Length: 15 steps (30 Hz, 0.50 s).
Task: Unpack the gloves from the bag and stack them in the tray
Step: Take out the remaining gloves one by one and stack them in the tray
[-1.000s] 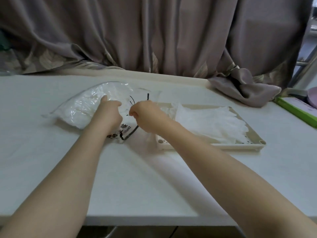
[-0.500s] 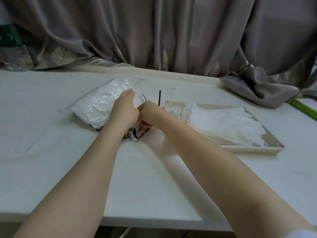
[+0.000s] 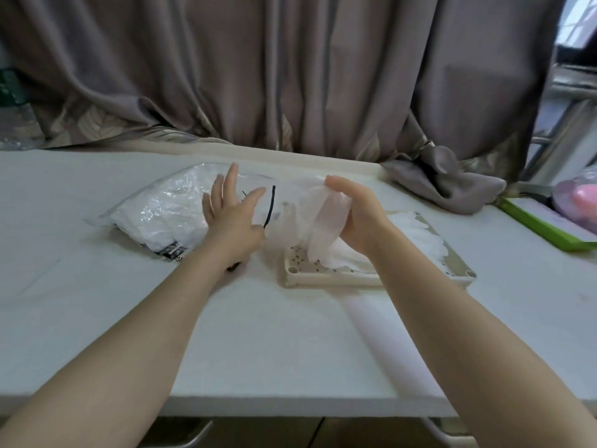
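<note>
**Observer:** Over the near-left corner of the shallow beige plastic tray (image 3: 329, 279), the right hand (image 3: 358, 218) grasps a thin translucent white glove (image 3: 318, 218), thumb and fingers curled round its upper part so the rest hangs down towards the tray.

**Coach:** And the other hand?

**Observer:** Left of the tray, the left hand (image 3: 231, 211) is spread with straight fingers, holding nothing, resting on or just above the clear plastic bag of white gloves (image 3: 161, 211); contact cannot be told. That bag lies just beside the tray's left edge and looks well filled. A stack of white gloves (image 3: 410, 234) already lies inside the tray.

**Coach:** Then the step is the laying down. She should probably carry the glove further over the tray, lower it flat onto the stack with fingers pointing the same way, and smooth it before letting go. Thin film clings, so a slow release seems wise. The spread hand can pin the bag.

**Observer:** Under the tray is a plain white table (image 3: 290, 344). Behind the tray hangs a heavy grey-brown curtain (image 3: 307, 76), its hem bunched on the table's far edge. Right of the tray sits a flat green-edged box (image 3: 546, 221).
</note>
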{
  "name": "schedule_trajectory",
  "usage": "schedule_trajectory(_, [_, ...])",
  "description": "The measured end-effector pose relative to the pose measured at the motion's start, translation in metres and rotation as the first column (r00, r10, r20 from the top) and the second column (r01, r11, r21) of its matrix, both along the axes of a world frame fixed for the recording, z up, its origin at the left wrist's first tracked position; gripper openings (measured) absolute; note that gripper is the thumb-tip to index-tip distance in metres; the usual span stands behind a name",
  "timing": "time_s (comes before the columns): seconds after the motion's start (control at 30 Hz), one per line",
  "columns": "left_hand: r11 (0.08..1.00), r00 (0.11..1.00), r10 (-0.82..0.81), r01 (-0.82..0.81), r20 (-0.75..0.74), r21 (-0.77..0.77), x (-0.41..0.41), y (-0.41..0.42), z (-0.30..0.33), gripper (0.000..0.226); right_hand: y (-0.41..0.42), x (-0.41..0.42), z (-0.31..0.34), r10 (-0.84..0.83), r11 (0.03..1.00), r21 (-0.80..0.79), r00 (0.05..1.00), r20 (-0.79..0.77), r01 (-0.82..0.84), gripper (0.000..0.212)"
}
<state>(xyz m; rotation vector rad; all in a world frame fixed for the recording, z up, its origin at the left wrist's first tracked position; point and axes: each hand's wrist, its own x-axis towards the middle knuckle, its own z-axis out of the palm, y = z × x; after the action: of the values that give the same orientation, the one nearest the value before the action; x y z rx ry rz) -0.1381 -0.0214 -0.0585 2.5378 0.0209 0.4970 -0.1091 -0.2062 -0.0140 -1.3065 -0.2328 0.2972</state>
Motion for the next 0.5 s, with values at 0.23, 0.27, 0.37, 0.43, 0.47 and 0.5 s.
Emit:
schedule_trajectory(0.23, [0.690,0.927,-0.374,0.303,0.035,-0.658,-0.032,-0.057,0.049,0.048,-0.036,-0.019,0.007,0.225,0.974,-0.061,0.951,0.212,-0.217,0.015])
schedule_trajectory(0.27, [0.653,0.913,-0.407,0.312,0.027,-0.690,-0.035,-0.061,0.050,0.046,-0.039,-0.021,0.010,0.258,0.966,-0.064,0.937,0.234,-0.250,0.019])
schedule_trajectory(0.37, [0.540,0.878,-0.474,0.345,0.061,-0.768,-0.036,-0.064,0.056,0.027,-0.046,-0.028,0.018,0.333,0.942,-0.066,0.904,0.269,-0.328,0.046])
schedule_trajectory(0.43, [0.459,0.852,-0.509,0.390,0.124,-0.798,-0.038,-0.065,0.063,0.020,-0.051,-0.032,0.025,0.309,0.950,-0.050,0.903,0.299,-0.308,0.048])
schedule_trajectory(0.47, [0.391,0.832,-0.532,0.407,0.158,-0.826,-0.039,-0.066,0.067,0.021,-0.054,-0.031,0.028,0.277,0.959,-0.026,0.915,0.294,-0.282,0.047])
schedule_trajectory(0.5, [0.319,0.813,-0.549,0.416,0.192,-0.852,-0.040,-0.067,0.071,0.022,-0.057,-0.031,0.030,0.248,0.967,-0.005,0.930,0.271,-0.256,0.047])
